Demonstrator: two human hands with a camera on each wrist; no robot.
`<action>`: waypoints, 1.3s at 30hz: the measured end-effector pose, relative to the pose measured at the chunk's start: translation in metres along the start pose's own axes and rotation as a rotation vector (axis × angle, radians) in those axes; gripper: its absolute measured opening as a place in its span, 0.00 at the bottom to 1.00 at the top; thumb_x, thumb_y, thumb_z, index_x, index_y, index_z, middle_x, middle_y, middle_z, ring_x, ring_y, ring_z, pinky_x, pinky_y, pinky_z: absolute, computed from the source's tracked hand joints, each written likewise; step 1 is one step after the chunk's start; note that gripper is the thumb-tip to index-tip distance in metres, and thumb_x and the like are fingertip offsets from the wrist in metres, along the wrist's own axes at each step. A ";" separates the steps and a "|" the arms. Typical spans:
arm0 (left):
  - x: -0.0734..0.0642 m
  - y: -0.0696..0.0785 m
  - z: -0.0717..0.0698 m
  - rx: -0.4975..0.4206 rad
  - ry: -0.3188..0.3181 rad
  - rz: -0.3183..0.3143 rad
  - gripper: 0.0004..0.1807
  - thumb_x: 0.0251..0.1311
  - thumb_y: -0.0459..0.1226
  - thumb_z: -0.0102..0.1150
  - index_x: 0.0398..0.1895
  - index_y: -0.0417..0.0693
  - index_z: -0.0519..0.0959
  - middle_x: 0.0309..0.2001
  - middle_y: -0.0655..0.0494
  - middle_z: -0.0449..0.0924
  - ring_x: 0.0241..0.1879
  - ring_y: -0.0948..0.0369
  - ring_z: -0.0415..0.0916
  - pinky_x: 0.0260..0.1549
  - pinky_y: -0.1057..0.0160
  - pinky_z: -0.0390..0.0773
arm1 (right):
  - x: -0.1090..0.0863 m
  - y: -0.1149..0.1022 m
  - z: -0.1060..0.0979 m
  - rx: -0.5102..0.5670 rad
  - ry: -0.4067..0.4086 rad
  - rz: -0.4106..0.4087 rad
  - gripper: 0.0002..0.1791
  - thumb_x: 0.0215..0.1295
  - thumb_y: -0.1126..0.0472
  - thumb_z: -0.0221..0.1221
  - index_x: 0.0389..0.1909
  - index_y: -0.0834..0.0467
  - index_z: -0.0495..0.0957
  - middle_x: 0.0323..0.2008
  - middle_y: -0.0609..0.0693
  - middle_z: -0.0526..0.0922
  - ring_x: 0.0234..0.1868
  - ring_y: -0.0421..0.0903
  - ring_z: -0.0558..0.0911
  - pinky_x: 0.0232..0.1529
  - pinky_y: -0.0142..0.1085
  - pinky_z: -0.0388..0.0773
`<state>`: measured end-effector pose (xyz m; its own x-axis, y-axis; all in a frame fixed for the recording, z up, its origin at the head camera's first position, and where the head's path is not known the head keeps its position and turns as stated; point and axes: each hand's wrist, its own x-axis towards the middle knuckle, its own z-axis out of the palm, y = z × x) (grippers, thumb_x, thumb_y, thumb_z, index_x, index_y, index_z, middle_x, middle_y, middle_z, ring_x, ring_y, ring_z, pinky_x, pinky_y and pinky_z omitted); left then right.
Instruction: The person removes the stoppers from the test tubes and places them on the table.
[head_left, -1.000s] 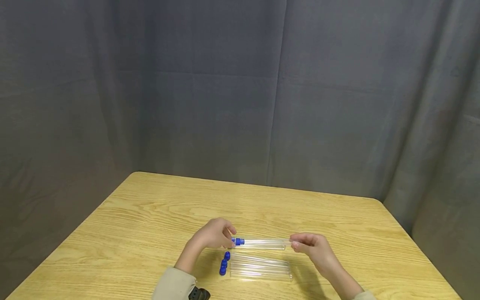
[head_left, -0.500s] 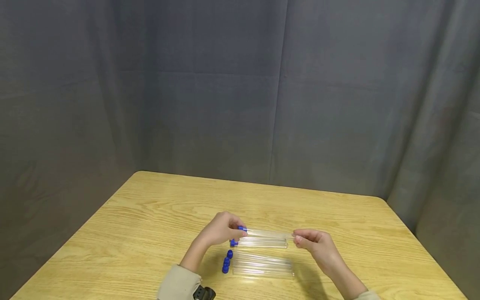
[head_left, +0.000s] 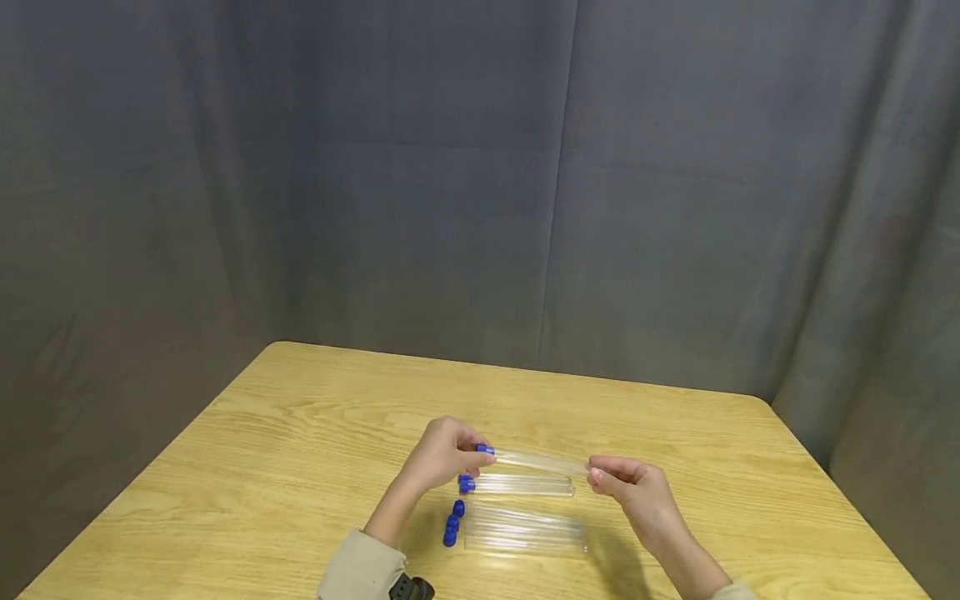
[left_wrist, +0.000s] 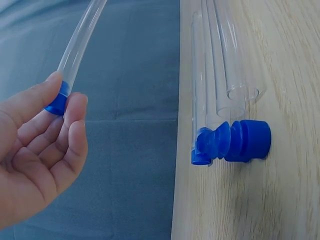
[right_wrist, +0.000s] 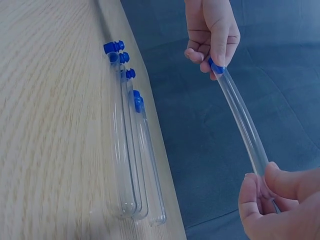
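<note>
A clear test tube (head_left: pixel 536 460) with a blue cap (left_wrist: pixel 57 102) in its mouth is held up over the table, slanting between both hands. My left hand (head_left: pixel 446 450) pinches the cap between thumb and fingers. At the tube's other end, my right hand (right_wrist: pixel 280 200) grips the rounded bottom with thumb and fingertips. Just below the held tube, capped test tubes (head_left: pixel 521 485) lie side by side, their blue caps (head_left: pixel 467 485) to the left. Nearer to me lie several uncapped test tubes (head_left: pixel 525 529), with loose blue caps (head_left: pixel 451 527) in a row by their mouths.
The wooden table (head_left: pixel 337 417) has rounded far corners and carries all these things near its front. A grey curtain (head_left: pixel 420 208) hangs behind it and along both sides. A black watch (head_left: pixel 411 588) sits at the left sleeve (head_left: pixel 360 567).
Both hands have carried the held tube away from me and up from the capped tubes. Its capped end has risen most, so the tube now slants.
</note>
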<state>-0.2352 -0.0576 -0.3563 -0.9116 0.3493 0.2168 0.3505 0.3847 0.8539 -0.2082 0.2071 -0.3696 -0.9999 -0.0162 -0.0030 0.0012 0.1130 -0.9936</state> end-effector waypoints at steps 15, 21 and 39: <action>-0.004 0.006 0.005 0.099 0.174 0.001 0.05 0.50 0.33 0.63 0.27 0.38 0.82 0.19 0.55 0.78 0.19 0.59 0.77 0.18 0.69 0.74 | -0.003 -0.003 0.011 0.028 0.131 -0.003 0.12 0.56 0.73 0.56 0.41 0.74 0.75 0.33 0.54 0.80 0.34 0.48 0.80 0.40 0.33 0.75; -0.005 0.007 0.004 0.153 0.201 0.007 0.05 0.49 0.34 0.63 0.26 0.39 0.83 0.16 0.58 0.76 0.18 0.61 0.75 0.18 0.70 0.73 | -0.003 -0.003 0.013 0.020 0.144 -0.031 0.11 0.55 0.73 0.58 0.40 0.74 0.76 0.32 0.53 0.81 0.32 0.47 0.80 0.38 0.31 0.75; -0.004 0.007 0.009 0.240 0.265 0.059 0.11 0.48 0.32 0.64 0.12 0.42 0.77 0.11 0.61 0.69 0.13 0.68 0.66 0.13 0.74 0.65 | -0.008 -0.001 0.015 -0.020 0.178 -0.074 0.11 0.54 0.73 0.58 0.39 0.74 0.76 0.32 0.53 0.81 0.30 0.42 0.79 0.39 0.28 0.74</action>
<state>-0.2275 -0.0485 -0.3554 -0.9015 0.1547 0.4042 0.4155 0.5710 0.7081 -0.1996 0.1926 -0.3701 -0.9844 0.1504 0.0917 -0.0710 0.1375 -0.9880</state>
